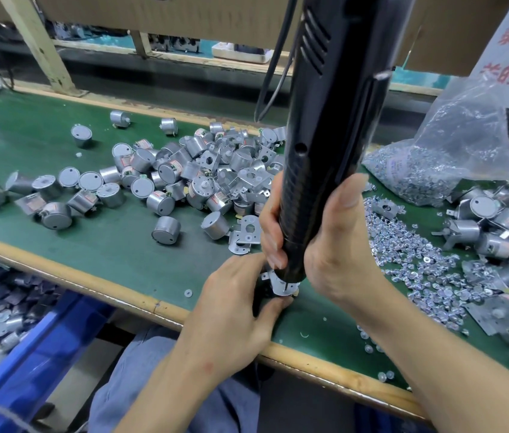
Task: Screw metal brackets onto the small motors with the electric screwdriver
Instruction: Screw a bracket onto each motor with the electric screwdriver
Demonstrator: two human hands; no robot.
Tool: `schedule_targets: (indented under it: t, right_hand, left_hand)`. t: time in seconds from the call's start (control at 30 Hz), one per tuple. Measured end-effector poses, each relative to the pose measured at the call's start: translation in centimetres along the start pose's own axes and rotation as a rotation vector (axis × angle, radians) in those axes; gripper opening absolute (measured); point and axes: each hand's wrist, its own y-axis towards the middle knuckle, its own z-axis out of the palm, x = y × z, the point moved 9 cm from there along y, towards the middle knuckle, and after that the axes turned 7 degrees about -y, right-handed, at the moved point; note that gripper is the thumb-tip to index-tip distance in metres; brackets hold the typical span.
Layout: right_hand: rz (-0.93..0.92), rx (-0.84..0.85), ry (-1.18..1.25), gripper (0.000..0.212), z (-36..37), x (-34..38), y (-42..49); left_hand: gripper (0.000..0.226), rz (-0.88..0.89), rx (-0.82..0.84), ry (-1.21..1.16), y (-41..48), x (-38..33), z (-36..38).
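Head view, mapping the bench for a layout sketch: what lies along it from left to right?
Blue bin → pile of motors → left hand → electric screwdriver → loose screws → plastic bag of screws.

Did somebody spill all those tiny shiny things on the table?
It looks that way. Small screws lie scattered loose over the green table beside the plastic bag. A few sit right by the table's front edge, where they might roll off.

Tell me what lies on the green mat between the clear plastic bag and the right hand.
In the head view, loose shiny screws lie scattered between the plastic bag and the right hand, with a single metal bracket among them.
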Motion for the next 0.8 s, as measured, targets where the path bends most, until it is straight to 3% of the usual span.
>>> schedule_targets:
  t: [0.2,0.4,0.57,0.73,0.8]
  right_hand:
    - [0.018,-0.001,-0.023,0.076,0.1,-0.2,-0.2]
    - [-0.009,-0.051,-0.031,0.076,-0.3,0.1,-0.4]
    - [-0.036,-0.125,-0.049,0.085,-0.8,0.1,-0.6]
    - [-0.076,-0.146,0.026,0.071,-1.9,0.2,-0.3]
    - [-0.088,-0.124,0.08,0.077,-2.6,0.8,0.2]
  left_hand:
    - [0.029,-0.008,-0.02,0.003,-0.1,-0.1,0.0]
    - [0.044,-0.012,-0.027,0.012,-0.3,-0.3,-0.1]
    - [0.03,-0.036,-0.024,0.035,-0.4,-0.1,0.0]
    - [0.037,-0.057,-0.033,0.05,-0.2,0.1,0.3]
    - [0.038,-0.059,-0.033,0.052,0.0,0.4,0.5]
